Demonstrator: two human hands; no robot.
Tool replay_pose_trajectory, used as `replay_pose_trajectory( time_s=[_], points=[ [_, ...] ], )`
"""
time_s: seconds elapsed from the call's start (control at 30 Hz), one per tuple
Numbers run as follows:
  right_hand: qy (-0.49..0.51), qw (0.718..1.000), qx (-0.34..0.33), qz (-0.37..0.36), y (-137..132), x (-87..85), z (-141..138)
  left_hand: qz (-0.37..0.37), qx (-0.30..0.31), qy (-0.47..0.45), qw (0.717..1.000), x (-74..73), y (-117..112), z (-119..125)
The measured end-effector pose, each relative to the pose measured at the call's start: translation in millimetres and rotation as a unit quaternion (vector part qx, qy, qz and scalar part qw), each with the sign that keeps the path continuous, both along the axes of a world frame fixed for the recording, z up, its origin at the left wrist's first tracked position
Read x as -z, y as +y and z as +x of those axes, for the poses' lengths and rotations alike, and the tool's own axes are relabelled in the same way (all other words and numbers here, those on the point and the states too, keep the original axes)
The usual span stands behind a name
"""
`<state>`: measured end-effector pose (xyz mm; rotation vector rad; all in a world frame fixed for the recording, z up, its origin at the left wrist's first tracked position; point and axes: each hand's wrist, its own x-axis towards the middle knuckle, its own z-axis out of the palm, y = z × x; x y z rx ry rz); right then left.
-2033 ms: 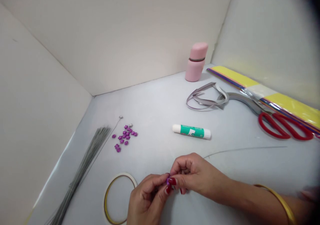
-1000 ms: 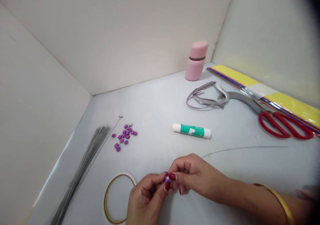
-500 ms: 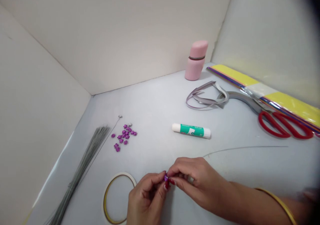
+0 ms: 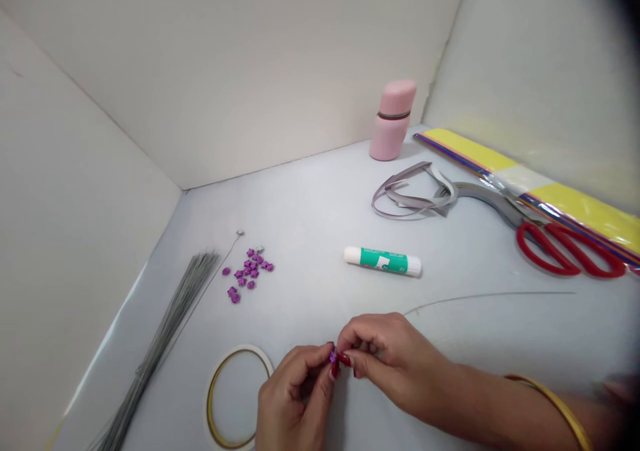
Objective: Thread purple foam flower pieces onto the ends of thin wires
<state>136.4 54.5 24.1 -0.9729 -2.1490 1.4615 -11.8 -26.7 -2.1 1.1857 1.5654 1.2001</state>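
Note:
My left hand (image 4: 295,397) and my right hand (image 4: 387,357) meet at the near edge of the grey table (image 4: 310,217). Both pinch a tiny purple paper star (image 4: 333,355) between their fingertips, which have dark red nails. A thin grey wire (image 4: 490,296) lies on the table and runs from under my right hand off to the right. A gold bangle (image 4: 560,404) sits on my right wrist. A roll of tape (image 4: 220,384) lies flat just left of my left hand.
Several purple paper stars (image 4: 249,272) lie at mid left beside a bundle of grey wires (image 4: 165,344). A glue stick (image 4: 383,261) lies centre. Grey paper strips (image 4: 413,197), red-handled scissors (image 4: 565,247), a pack of coloured paper (image 4: 550,194) and a pink bottle (image 4: 393,121) sit farther back, with white walls behind.
Both hands stay pinched on the purple star. My right-hand fingers have shifted slightly around it, first lowering, then curling back. Nothing else on the table has moved.

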Motion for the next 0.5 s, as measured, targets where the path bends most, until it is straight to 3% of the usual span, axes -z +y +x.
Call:
replay_pose_trajectory(
  time_s=[0.13,0.27,0.4,0.5],
  points=[
    [0.034,0.982,0.035,-0.181,1.8,0.3,-2.5,-0.023,-0.003,-0.043,0.999,-4.1,1.6,-0.7],
    [0.06,0.96,0.051,-0.27,2.2,0.6,-3.5,-0.053,-0.012,-0.065,0.996,-7.4,2.5,-2.1],
    [0.041,0.965,0.045,-0.253,1.8,0.6,-2.9,-0.045,-0.013,-0.062,0.997,-6.2,2.1,-2.4],
    [0.012,0.987,0.036,-0.156,1.0,-0.3,-1.7,-0.007,-0.01,-0.015,1.0,-4.5,1.2,-1.1]
  ],
)
